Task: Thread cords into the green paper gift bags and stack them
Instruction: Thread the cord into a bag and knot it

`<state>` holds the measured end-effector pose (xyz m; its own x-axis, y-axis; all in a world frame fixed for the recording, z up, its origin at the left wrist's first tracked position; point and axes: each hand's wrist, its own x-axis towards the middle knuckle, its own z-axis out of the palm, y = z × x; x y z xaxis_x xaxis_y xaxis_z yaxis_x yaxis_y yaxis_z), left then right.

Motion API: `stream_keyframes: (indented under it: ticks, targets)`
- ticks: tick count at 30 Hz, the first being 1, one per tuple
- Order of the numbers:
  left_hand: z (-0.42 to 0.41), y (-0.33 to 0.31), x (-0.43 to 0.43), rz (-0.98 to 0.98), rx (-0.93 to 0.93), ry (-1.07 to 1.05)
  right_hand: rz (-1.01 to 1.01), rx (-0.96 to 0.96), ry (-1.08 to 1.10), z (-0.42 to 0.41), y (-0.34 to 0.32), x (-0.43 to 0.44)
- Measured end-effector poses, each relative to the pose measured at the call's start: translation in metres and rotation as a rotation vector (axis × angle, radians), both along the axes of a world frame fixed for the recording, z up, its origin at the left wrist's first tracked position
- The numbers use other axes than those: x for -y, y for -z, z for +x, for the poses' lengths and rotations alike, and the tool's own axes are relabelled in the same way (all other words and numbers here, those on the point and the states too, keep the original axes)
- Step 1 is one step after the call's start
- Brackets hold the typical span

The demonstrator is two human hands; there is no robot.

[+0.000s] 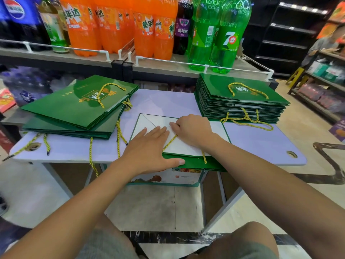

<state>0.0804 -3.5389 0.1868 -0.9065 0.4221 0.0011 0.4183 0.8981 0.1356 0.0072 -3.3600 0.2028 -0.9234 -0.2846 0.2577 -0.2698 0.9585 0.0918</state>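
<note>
A flattened green gift bag (186, 146) lies at the table's front edge, its white inner side facing up. My left hand (149, 146) lies flat on it with straight fingers, the thumb along its green front edge. My right hand (192, 129) rests on the white side with curled fingers, pinching a yellow twisted cord (170, 142) that runs across the bag and over its front edge. One loose pile of corded green bags (74, 109) sits at the left. A neat stack of corded green bags (240, 98) sits at the right.
The pale table (261, 144) has round holes near its front corners. Loose yellow cords (119, 135) hang off the left pile over the table edge. Behind the table stands a shelf with soda bottles (155, 28). A box (168, 176) sits under the table. A person sits at far right.
</note>
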Motion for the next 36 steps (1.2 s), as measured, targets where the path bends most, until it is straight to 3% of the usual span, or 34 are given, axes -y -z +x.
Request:
stream_keyframes:
  ticks: [7, 12, 15, 18, 21, 24, 28, 34, 36]
  targets:
    - [0.001, -0.001, 0.000, 0.052, 0.004, 0.003, -0.100, -0.004, 0.028, 0.002, 0.005, -0.003]
    - [0.013, -0.017, 0.007, 0.332, -0.156, 0.046, -0.238, 0.148, -0.060, 0.015, -0.018, -0.018]
    - [0.020, -0.022, 0.030, 0.263, -0.208, 0.087, -0.288, 0.175, -0.225, 0.039, -0.032, -0.045]
    - [0.024, -0.014, 0.060, 0.170, -0.104, 0.118, -0.250, 0.195, -0.288, 0.073, -0.033, -0.073]
    - [0.023, -0.006, 0.075, 0.209, -0.068, 0.145, -0.153, 0.232, -0.308, 0.102, -0.026, -0.086]
    - [0.020, -0.009, 0.077, 0.266, -0.110, 0.181, -0.044, 0.177, -0.367, 0.114, -0.019, -0.086]
    - [0.019, -0.034, 0.078, 0.330, -0.212, 0.216, -0.081, 0.045, -0.422, 0.118, -0.040, -0.089]
    - [0.011, -0.106, 0.075, 0.430, -0.528, 0.186, 0.016, -0.229, -0.397, 0.114, -0.123, -0.083]
    - [0.008, -0.134, 0.072, 0.506, -0.550, 0.134, 0.013, -0.265, -0.356, 0.107, -0.150, -0.079]
